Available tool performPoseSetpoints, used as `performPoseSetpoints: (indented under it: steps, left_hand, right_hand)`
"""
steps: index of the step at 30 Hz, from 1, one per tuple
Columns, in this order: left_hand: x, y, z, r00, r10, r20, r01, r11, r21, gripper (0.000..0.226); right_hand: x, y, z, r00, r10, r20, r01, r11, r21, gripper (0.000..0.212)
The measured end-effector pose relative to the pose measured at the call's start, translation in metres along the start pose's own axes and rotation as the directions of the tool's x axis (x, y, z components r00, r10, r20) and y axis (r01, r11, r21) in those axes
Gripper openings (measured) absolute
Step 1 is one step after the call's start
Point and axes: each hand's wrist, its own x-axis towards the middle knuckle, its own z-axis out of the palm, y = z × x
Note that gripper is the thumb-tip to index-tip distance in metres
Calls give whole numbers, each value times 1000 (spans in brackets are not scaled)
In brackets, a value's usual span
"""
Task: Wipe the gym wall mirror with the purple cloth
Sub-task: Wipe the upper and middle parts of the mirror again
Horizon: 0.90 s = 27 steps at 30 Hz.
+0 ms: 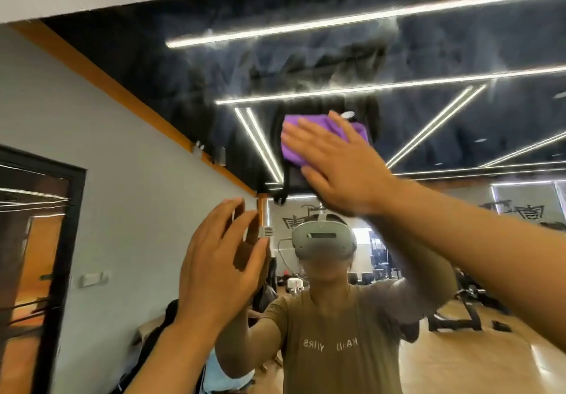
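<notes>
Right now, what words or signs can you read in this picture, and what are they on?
"KAI" and "YIRS", mirrored, partly legible: on the T-shirt reflected in the mirror.
Dark logos on the reflected back wall: shapes, not readable.
Small green sign by the doorway: too small to read.

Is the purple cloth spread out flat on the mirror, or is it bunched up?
Bunched up. The purple cloth shows folds and a rounded lump under the flat right hand pressing it on the mirror.
</notes>
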Motion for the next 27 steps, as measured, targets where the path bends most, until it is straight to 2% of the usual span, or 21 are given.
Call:
performPoseSetpoints:
  steps: [6, 10, 12, 17, 19, 22, 25, 27]
  left_hand:
    - [-6, 25, 4, 990, -142, 10, 142, 989, -39, 56]
    - [-6, 47, 10, 998, -58, 31, 59, 998, -28, 53]
    - [-4, 56, 13, 996, -60, 65, 61, 998, -17, 56]
    - [-2, 65, 17, 986, -140, 90, 137, 990, 30, 65]
    - [-3, 67, 18, 982, -164, 89, 160, 986, 48, 67]
    - [-3, 72, 20, 974, -206, 96, 200, 978, 65, 71]
    - [-3, 78, 21, 975, -212, 71, 204, 973, 106, 71]
    - [-3, 81, 21, 975, -212, 68, 201, 970, 138, 71]
  right_hand:
    - [-83, -17, 9, 966, -247, 72, 242, 967, 77, 54]
    - [-76, 2, 5, 937, -335, 103, 329, 942, 75, 53]
    - [-61, 19, -1, 949, -298, 106, 297, 955, 25, 55]
    - [-11, 68, -25, 996, -67, 58, 70, 996, -58, 62]
    - [10, 85, -34, 999, 28, 38, -25, 996, -80, 70]
    - [34, 103, -45, 986, 163, 29, -159, 983, -95, 69]
    - [24, 93, -44, 982, 190, 1, -190, 980, -57, 70]
    - [-8, 73, -34, 992, 119, -34, -120, 993, -15, 68]
